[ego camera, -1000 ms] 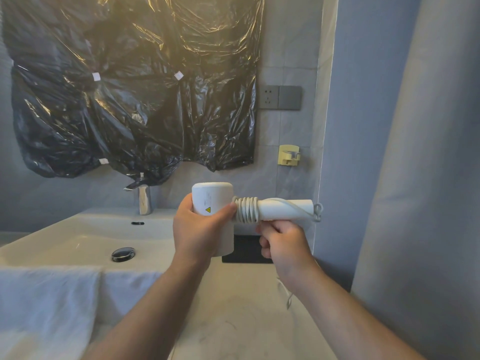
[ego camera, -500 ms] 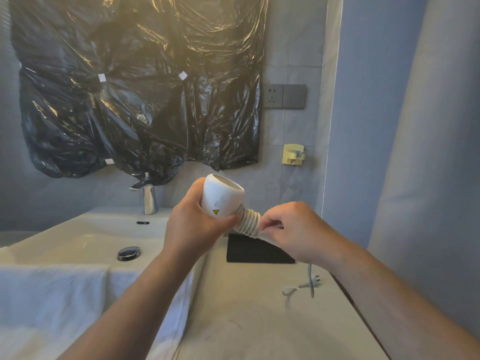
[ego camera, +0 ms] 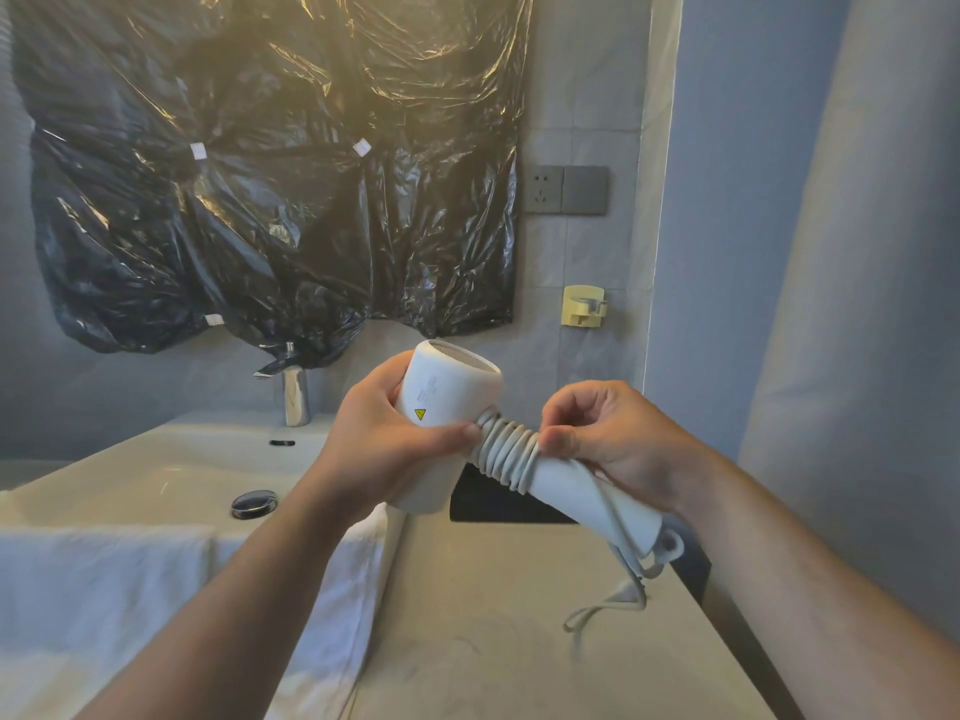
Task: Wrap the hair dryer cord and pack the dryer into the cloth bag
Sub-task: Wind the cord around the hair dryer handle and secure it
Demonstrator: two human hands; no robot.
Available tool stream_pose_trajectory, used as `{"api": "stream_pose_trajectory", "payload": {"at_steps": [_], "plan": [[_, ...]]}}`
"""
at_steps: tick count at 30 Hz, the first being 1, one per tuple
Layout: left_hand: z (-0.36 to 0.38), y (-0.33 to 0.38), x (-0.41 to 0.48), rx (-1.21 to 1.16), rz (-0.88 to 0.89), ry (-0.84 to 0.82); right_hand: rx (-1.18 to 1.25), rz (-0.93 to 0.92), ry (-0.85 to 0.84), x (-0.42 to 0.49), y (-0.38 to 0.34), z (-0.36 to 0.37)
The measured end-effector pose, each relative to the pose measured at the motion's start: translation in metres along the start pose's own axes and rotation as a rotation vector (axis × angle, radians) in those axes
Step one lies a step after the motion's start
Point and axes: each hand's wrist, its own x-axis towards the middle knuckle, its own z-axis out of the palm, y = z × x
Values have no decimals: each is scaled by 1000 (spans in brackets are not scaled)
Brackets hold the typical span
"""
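Hair dryer (ego camera: 449,394) barrel sits gripped in the left hand (ego camera: 382,441); the right hand (ego camera: 613,441) pinches the coiled cord (ego camera: 506,454) on its handle.

Yellow warning triangle on the white hair dryer (ego camera: 447,392) — grey print above it illegible.

White hair dryer (ego camera: 451,389), yellow triangle sticker (ego camera: 420,414)

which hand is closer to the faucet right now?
Left. The left hand grips the hair dryer just right of the faucet; the right hand pinches the cord farther right, beyond the dryer body.
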Motion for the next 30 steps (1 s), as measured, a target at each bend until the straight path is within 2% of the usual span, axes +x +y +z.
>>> {"api": "stream_pose_trajectory", "payload": {"at_steps": [3,6,10,13,15,20,23,26,28,30], "plan": [[1,2,-2,-16,-4,-22,194,34,-127,2,8,-7],[3,2,-3,-78,-30,-20,300,57,-166,6,13,-12],[5,2,-1,-147,-64,12,341,54,-59,8,22,-10],[11,1,-1,-171,-104,105,715,-6,33,7,38,2],[15,0,0,-175,-134,148,796,-87,78,8,43,12],[18,-1,1,-187,-177,243,508,-133,270,7,44,23],[20,-3,4,-213,-193,323,322,-75,359,5,46,35],[16,-8,10,-164,-159,442,-125,-21,356,0,46,47],[12,-11,14,-37,-95,479,-484,-15,318,-4,45,47],[8,-13,14,98,-57,481,-689,-48,300,-5,38,43]]}}
